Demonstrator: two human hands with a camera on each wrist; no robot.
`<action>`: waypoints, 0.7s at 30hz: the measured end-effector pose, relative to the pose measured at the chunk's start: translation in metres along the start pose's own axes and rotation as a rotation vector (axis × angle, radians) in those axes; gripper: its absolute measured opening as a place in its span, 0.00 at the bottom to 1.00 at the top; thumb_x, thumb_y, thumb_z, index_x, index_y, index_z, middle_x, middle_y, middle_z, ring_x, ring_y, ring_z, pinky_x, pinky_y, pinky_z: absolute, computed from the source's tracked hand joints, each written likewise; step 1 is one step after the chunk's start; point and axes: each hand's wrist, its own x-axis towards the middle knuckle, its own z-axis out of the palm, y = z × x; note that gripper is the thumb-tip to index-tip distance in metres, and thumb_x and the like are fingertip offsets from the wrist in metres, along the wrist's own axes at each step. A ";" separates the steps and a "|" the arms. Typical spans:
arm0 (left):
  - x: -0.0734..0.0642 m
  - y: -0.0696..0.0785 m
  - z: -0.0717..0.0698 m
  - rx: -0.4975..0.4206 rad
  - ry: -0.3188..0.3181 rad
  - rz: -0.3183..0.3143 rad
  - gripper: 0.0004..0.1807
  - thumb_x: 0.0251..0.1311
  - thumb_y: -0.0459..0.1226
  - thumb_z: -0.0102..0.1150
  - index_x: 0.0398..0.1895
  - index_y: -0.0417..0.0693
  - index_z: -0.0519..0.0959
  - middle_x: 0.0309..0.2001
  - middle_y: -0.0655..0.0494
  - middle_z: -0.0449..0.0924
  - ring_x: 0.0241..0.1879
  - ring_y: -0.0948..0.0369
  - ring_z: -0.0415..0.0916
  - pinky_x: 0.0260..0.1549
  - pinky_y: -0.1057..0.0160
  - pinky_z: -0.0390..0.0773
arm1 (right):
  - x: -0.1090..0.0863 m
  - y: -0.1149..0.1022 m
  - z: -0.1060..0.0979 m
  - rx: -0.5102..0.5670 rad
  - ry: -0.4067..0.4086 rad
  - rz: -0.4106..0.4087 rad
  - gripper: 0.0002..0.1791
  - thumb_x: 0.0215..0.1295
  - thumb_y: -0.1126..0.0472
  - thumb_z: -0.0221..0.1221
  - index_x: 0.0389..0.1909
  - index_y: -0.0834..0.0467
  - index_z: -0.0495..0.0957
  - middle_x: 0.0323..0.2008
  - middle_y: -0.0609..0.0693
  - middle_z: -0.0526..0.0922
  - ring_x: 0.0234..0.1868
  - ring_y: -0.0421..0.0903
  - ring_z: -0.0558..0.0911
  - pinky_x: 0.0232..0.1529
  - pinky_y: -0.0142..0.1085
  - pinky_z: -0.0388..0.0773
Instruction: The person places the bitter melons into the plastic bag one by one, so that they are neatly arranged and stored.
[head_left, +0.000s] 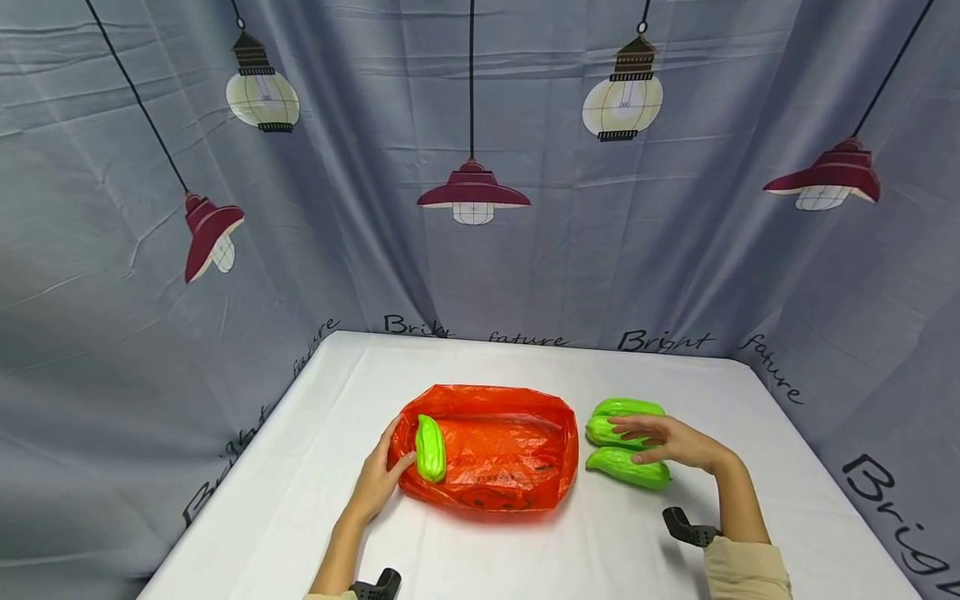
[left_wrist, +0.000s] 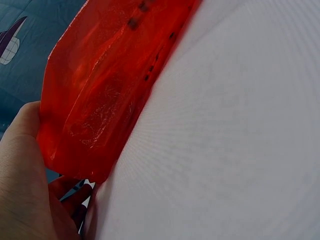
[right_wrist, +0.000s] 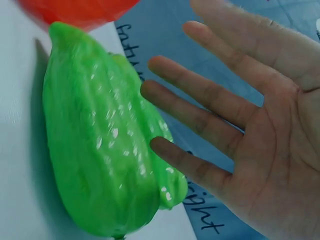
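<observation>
Nearest, taking the red bag (head_left: 517, 442) as the dial's centre with twelve at the far side, dark wrist mounts sit at about seven (head_left: 378, 585) and four (head_left: 690, 529), beside tan sleeves (head_left: 746, 571). The left hand (head_left: 377, 473) grips the bag's side at nine o'clock, thumb at the rim and fingers around the outside. The right hand (head_left: 678, 442) hangs over the three o'clock side with its fingers extended and spread, holding nothing; whether a fingertip brushes a gourd is hard to tell.

Under and beside that hand lie three green gourds in a stack running away from the person: the near gourd (head_left: 626, 468) at three, the middle gourd (head_left: 599, 430) just beyond, the far gourd (head_left: 628, 407) towards half past two. Inside the bag, at nine, one gourd (head_left: 431, 448) lies near the left thumb. So, judging by this layout, the work looks about a quarter done: one gourd in, three outside on the white table (head_left: 450, 550). Beyond hangs a lamp-printed curtain (head_left: 360, 208).
</observation>
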 end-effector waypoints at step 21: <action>0.000 0.003 -0.001 -0.010 -0.023 -0.009 0.38 0.59 0.46 0.58 0.71 0.57 0.53 0.66 0.45 0.60 0.63 0.45 0.58 0.59 0.41 0.57 | -0.002 0.029 -0.003 -0.056 -0.083 0.046 0.27 0.58 0.62 0.61 0.59 0.63 0.71 0.58 0.58 0.73 0.59 0.42 0.70 0.55 0.34 0.68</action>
